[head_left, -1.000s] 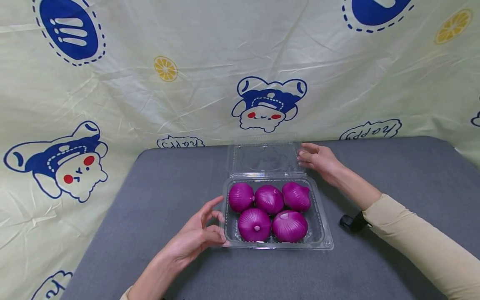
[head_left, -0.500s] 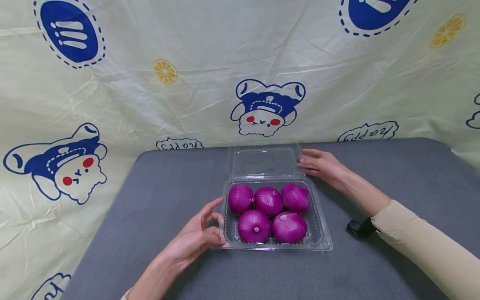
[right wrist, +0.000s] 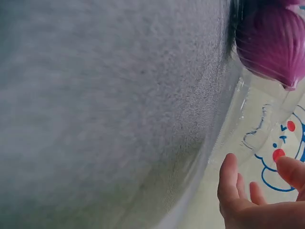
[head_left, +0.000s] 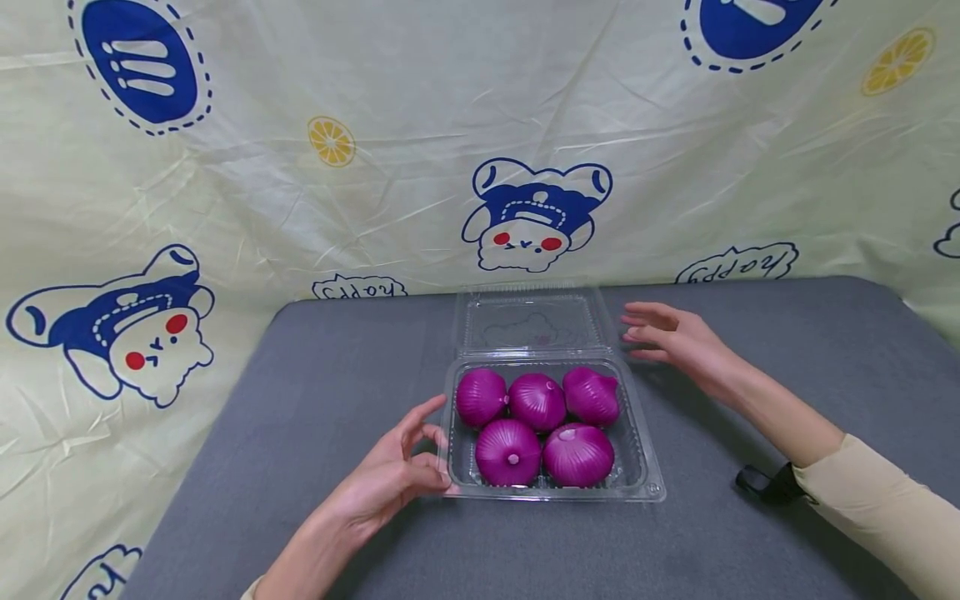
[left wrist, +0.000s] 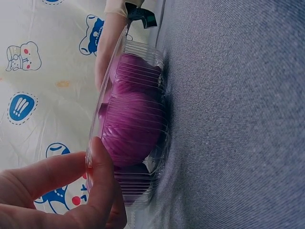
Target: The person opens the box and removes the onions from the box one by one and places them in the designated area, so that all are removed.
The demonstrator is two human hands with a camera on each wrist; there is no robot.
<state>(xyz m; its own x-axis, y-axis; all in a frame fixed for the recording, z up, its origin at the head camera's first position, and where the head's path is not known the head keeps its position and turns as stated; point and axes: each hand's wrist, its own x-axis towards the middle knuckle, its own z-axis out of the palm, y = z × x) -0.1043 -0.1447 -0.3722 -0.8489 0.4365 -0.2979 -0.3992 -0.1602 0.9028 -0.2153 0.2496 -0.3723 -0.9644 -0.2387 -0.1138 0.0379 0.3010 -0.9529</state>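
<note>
The left hand (head_left: 386,475) pinches the near-left rim of a clear plastic clamshell (head_left: 555,493), whose five red onions (head_left: 537,406) sit just right of that grip. Beyond them the folded-back lid (head_left: 534,321) lies open, and the right hand (head_left: 684,342), fingers loosely bent around nothing, has drawn away rightward, apparently leaving the left pinch as the only hold.

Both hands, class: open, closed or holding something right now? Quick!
Left hand: closed, pinching the clear container at its rim.
Right hand: open, holding nothing, beside the opened lid.
</note>
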